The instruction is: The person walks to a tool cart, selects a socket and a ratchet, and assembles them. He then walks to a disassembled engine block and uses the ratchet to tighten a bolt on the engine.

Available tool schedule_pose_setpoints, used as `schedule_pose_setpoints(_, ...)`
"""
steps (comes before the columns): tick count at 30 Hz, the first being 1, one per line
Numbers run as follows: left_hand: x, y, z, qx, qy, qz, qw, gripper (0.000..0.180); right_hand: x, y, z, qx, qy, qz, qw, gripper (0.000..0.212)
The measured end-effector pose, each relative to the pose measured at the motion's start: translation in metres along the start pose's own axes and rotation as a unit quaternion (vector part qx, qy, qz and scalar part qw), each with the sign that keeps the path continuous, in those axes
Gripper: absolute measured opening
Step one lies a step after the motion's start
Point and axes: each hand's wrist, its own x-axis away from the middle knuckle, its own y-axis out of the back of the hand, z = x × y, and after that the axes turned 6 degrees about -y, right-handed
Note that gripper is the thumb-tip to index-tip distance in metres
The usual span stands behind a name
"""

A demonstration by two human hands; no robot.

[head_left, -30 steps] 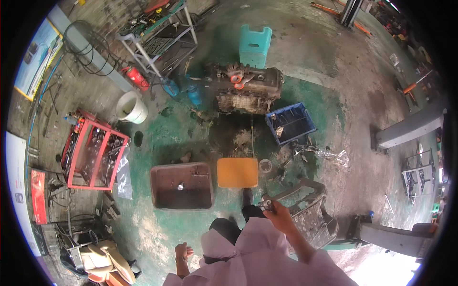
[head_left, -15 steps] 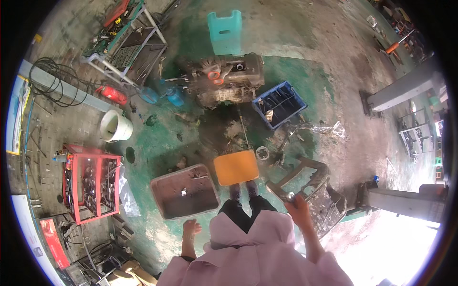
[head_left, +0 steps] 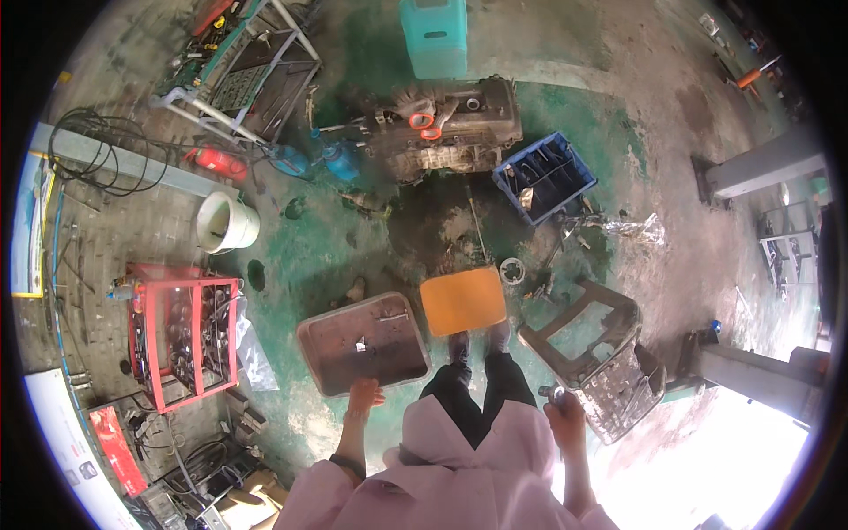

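My left hand (head_left: 364, 397) hangs with nothing in it, its fingers loosely apart, by the near edge of a brown drip tray (head_left: 322, 358). A small light object lies in that tray. Beside my right leg, my right hand (head_left: 567, 411) is closed around a small shiny metal part (head_left: 552, 393), whose exact kind I cannot make out. To the right of that hand lies a grimy, dark frame-like stool (head_left: 618, 389) on its side. An orange stool (head_left: 464, 302) stands right in front of my feet.
Ahead sits a dirty engine (head_left: 450, 128) with orange-rimmed parts on top. Next to it are a blue divided crate (head_left: 545, 178) and blue jugs (head_left: 338, 162). A red tool cart (head_left: 185, 340) and white bucket (head_left: 227, 223) stand left; a teal stool (head_left: 435, 40) is farther off.
The floor things have shifted rightward in view. My right hand, with the metal part, has drawn back from the dirty stool. My left hand now appears closer to the tray edge.
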Motion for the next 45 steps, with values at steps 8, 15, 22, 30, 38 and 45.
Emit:
schedule_pose_setpoints(8, 0.037, 0.012, 0.038, -0.007, 0.089, -0.072, 0.993, 0.024, -0.017, 0.013, 0.025, 0.005, 0.029, 0.021, 0.999, 0.026)
schedule_pose_setpoints(15, 0.031, -0.023, 0.000, 0.025, 0.013, -0.043, 0.999, 0.023, -0.038, 0.039, 0.055, 0.015, 0.065, -0.009, 0.998, 0.022)
schedule_pose_setpoints(22, 0.025, -0.065, -0.041, 0.039, -0.036, -0.020, 0.998, 0.021, -0.050, 0.057, 0.060, -0.005, 0.033, 0.007, 0.999, 0.024)
schedule_pose_setpoints(30, 0.018, -0.056, -0.018, 0.034, 0.006, -0.026, 0.999, 0.022, -0.052, 0.060, 0.063, 0.008, 0.063, 0.008, 0.998, 0.028)
schedule_pose_setpoints(38, 0.009, -0.043, -0.005, 0.036, 0.033, -0.012, 0.999, 0.022, -0.043, 0.050, 0.051, 0.045, 0.044, -0.010, 0.998, 0.032)
schedule_pose_setpoints(45, 0.006, -0.039, 0.003, 0.007, 0.005, 0.007, 1.000, 0.024, -0.001, 0.029, 0.021, 0.039, 0.046, -0.030, 0.998, 0.029)
